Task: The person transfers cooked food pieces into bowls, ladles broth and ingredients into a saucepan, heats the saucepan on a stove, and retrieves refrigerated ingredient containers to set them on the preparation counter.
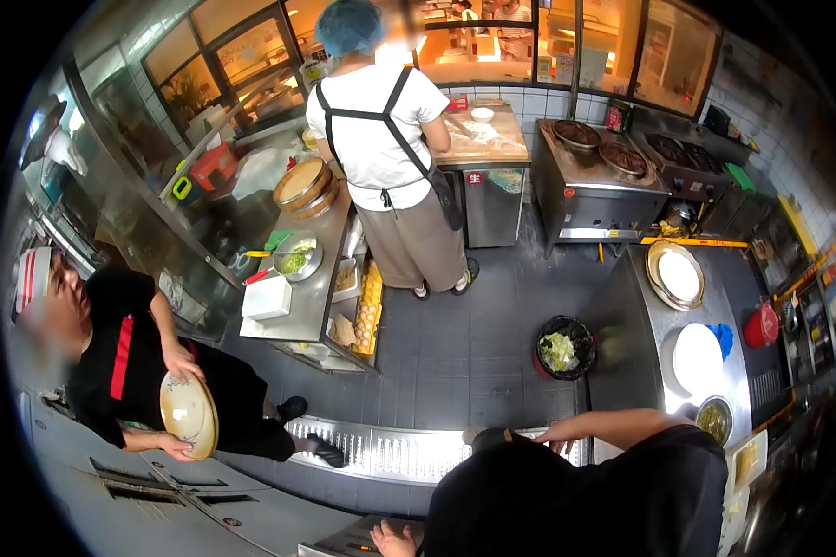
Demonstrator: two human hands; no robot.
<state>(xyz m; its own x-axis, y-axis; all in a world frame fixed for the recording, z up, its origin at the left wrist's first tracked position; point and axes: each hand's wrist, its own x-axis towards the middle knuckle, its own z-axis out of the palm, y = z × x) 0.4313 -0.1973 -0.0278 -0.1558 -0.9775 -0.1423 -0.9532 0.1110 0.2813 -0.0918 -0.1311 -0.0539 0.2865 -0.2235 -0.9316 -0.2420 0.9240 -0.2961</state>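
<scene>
My right hand (557,433) hangs beside my black-clothed body with fingers loosely apart and nothing in it. It is over the metal floor grate (385,450), near the steel table (627,320). My left hand (393,539) shows at the bottom edge, partly cut off. Its fingers are apart and I see nothing in it; a steel surface (344,537) lies right beside it. A black-lined bin (567,348) with leafy scraps stands on the floor beyond my right hand.
At left, a person (102,362) holds an oval plate (188,413). Another person (381,158) stands at a floured board (502,139). A bowl of chopped greens (297,255), steamers (305,188) and an egg tray (369,306) occupy the left counter. Stacked plates (697,357) and stoves (599,176) are right.
</scene>
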